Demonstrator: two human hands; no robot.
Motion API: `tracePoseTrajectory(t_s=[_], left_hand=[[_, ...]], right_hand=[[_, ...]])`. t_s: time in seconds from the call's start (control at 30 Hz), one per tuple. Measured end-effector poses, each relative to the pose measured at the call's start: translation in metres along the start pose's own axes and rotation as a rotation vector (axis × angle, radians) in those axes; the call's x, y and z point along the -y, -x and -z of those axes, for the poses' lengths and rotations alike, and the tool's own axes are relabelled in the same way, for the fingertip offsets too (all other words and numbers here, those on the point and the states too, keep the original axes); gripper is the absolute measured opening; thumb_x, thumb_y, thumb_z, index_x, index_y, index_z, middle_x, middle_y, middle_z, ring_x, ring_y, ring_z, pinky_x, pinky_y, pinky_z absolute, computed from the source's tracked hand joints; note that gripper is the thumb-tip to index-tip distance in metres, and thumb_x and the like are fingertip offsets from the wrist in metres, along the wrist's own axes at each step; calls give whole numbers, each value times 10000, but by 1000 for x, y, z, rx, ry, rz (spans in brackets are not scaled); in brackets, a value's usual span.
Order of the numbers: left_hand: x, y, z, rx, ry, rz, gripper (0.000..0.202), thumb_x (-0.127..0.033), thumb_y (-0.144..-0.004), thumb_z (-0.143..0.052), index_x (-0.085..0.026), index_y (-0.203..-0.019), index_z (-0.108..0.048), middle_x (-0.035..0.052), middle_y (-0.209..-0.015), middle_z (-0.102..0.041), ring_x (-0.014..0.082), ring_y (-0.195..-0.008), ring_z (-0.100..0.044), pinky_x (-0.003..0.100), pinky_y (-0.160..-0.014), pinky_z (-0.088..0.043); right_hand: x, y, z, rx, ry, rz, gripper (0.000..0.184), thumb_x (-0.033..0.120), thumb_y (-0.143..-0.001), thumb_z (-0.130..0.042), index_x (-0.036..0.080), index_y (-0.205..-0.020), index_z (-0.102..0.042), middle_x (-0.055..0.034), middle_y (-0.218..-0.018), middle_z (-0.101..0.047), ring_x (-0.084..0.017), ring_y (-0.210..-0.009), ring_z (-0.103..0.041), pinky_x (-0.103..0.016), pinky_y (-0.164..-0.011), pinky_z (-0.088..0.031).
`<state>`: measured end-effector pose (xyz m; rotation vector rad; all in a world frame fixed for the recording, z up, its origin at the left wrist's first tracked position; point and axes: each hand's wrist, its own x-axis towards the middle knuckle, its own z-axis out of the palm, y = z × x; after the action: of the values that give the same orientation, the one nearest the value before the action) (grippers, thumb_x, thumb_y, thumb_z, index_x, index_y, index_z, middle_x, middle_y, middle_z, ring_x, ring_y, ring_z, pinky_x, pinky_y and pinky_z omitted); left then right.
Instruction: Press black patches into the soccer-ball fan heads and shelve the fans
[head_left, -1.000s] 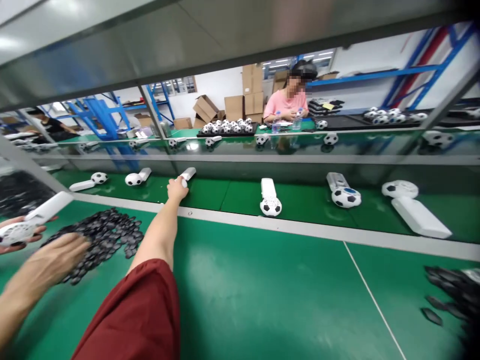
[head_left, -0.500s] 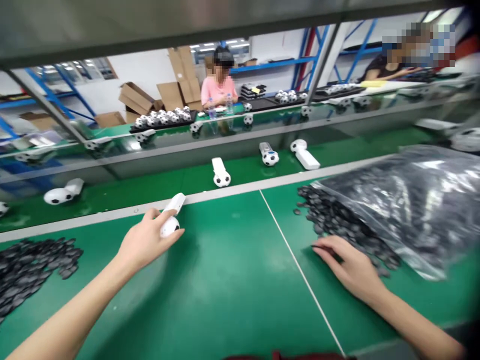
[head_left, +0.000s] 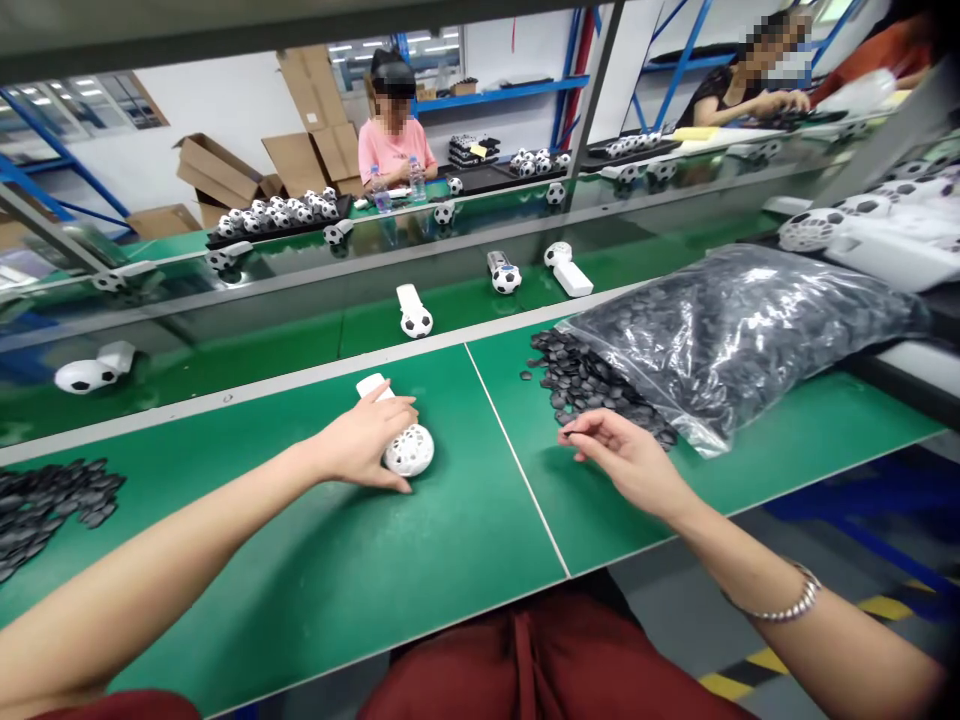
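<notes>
The left hand [head_left: 365,443] is gripping the white plastic perforated-head fan shell [head_left: 403,438] on the green desk [head_left: 315,560]; the right hand [head_left: 626,460] is apparently pinching one small black disc [head_left: 568,432]. Seat it squarely.

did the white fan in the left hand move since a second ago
Yes. The white fan was out on the conveyor belt beyond the metal strip; the left hand has since brought it across, nearer, onto the green table.

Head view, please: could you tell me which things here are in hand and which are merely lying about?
In hand:
- white fan, held by the left hand
- small black piece, pinched by the right hand
- black pieces pile and bag

Lying about:
- football fans on the belt
- far-left black pile
</notes>
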<state>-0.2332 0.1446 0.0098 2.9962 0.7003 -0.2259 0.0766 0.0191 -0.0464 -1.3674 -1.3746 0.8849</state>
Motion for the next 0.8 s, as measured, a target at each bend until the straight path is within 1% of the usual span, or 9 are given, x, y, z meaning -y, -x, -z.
tracePoseTrajectory(t_s=[0.07,0.13,0.2,0.27,0.37,0.47,0.53,0.67,0.8], left_hand=[[-18,-22,-3,-33,32,126,734,-747,-603,-512,-116,-977,-536,138,-972,-601,309,-936,-562,484,-920,-355],[-39,-41,-7,-71,87,291,758,-773,-629,-445,-104,-974,-527,140,-905,-610,311,-839,-587,452,-797,-429],[-56,-53,-10,-67,184,307,744,-723,-662,-476,-117,-1094,-478,138,-995,-602,313,-893,-583,420,-773,-448],[-66,-58,-13,-42,269,229,760,-629,-669,-562,-147,-1228,-382,126,-1129,-559,303,-1005,-549,399,-828,-442],[-73,-58,-18,-58,329,252,843,-559,-660,-614,-154,-1316,-272,135,-1247,-470,304,-1126,-475,406,-906,-409],[-78,-58,-23,-112,394,368,918,-566,-619,-644,-145,-1331,-247,151,-1284,-412,320,-1189,-408,429,-928,-400],[-79,-59,-25,-135,450,394,939,-538,-577,-688,-165,-1328,-265,136,-1263,-422,315,-1175,-419,426,-912,-419],[-76,-57,-27,-181,550,335,825,-457,-578,-719,-203,-1281,-370,92,-1173,-492,267,-1049,-519,384,-860,-457],[-71,-54,-28,-273,642,208,706,-443,-632,-697,-200,-1243,-437,73,-1174,-540,240,-1059,-518,358,-893,-430]], right_hand=[[5,-2,-1,26,-49,-42,265,443,-773,-598,187,-826,-555,-41,-769,-618,-183,-719,-621,-283,-608,-504],[10,-4,-2,36,-17,-19,243,422,-768,-609,186,-813,-570,-25,-726,-611,-169,-683,-617,-282,-628,-499],[14,-7,-3,39,50,38,210,394,-776,-606,186,-807,-594,-23,-728,-618,-160,-666,-606,-286,-645,-492],[17,-10,-5,46,115,98,184,370,-787,-593,189,-813,-614,-27,-753,-628,-158,-665,-598,-291,-648,-484],[21,-11,-11,73,179,157,149,338,-802,-575,195,-814,-615,-22,-756,-632,-157,-667,-586,-291,-642,-476],[22,-11,-21,127,235,227,101,293,-811,-570,198,-790,-597,-13,-733,-620,-156,-675,-567,-285,-632,-466],[22,-10,-29,170,271,312,69,256,-817,-567,201,-794,-601,-21,-779,-610,-163,-740,-563,-297,-684,-466],[20,-9,-43,179,360,451,44,213,-800,-589,206,-767,-617,-60,-971,-557,-210,-961,-518,-378,-860,-421],[21,-11,-51,196,349,446,74,203,-789,-591,194,-716,-587,-76,-1098,-513,-229,-1063,-474,-407,-912,-395]])
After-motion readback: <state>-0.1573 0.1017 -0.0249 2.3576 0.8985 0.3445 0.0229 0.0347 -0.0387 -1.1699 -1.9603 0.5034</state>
